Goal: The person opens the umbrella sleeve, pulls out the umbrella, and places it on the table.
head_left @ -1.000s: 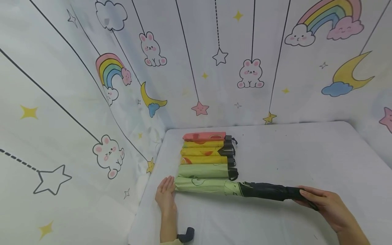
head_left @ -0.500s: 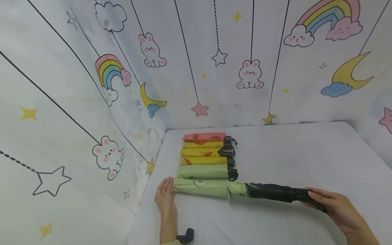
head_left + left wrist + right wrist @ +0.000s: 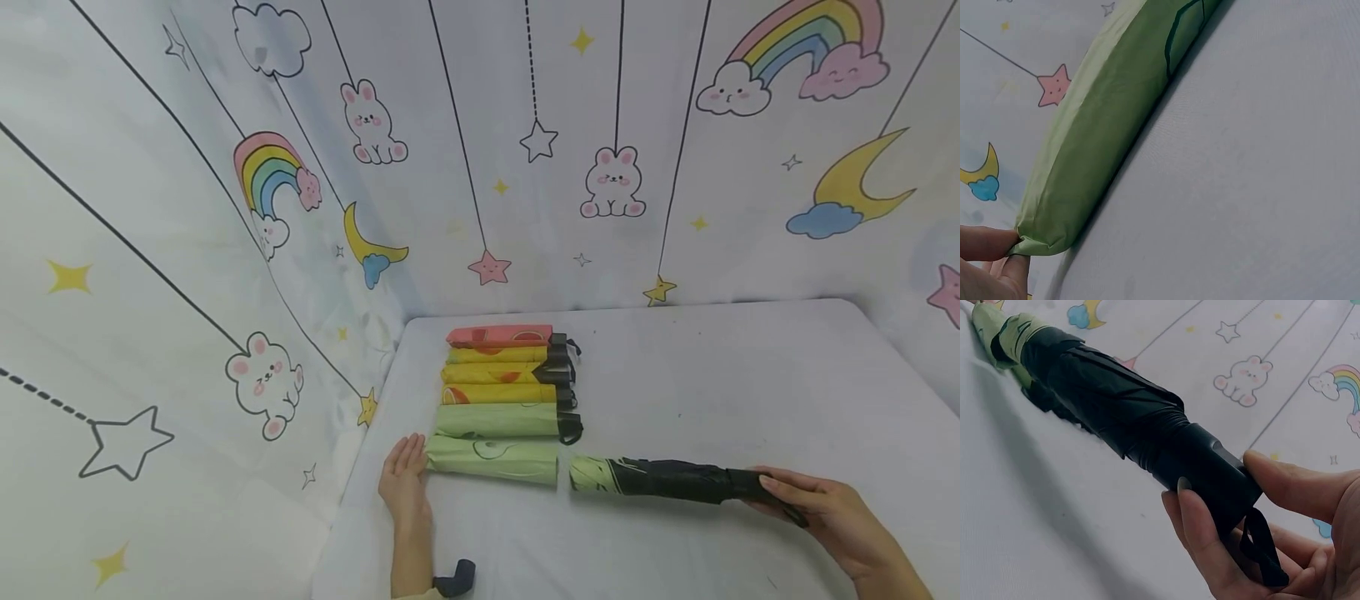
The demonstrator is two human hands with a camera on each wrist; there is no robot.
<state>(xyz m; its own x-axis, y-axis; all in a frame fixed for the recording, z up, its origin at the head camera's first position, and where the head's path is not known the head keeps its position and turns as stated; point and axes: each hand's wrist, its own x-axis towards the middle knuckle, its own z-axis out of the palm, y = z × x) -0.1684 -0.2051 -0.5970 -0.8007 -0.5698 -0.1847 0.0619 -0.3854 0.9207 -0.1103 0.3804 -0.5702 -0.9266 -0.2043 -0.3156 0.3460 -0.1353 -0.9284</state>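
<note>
Printed nursery cloth [image 3: 487,100] hangs behind the white worktop [image 3: 757,392]. From my remote seat I judge that alignment matters most: the folded umbrella [image 3: 667,481] points leftward from the right grip [image 3: 821,508], the nearer one, its long axis nearly in line with the pale green sleeve [image 3: 517,462], a slim gap between them. My right grip has thumb and fingers closed about the black handle [image 3: 1207,478]; my left grip [image 3: 405,479] pinches the sleeve's far end. Loosely furled, the umbrella looks black near the handle and green-patterned at its tip.
</note>
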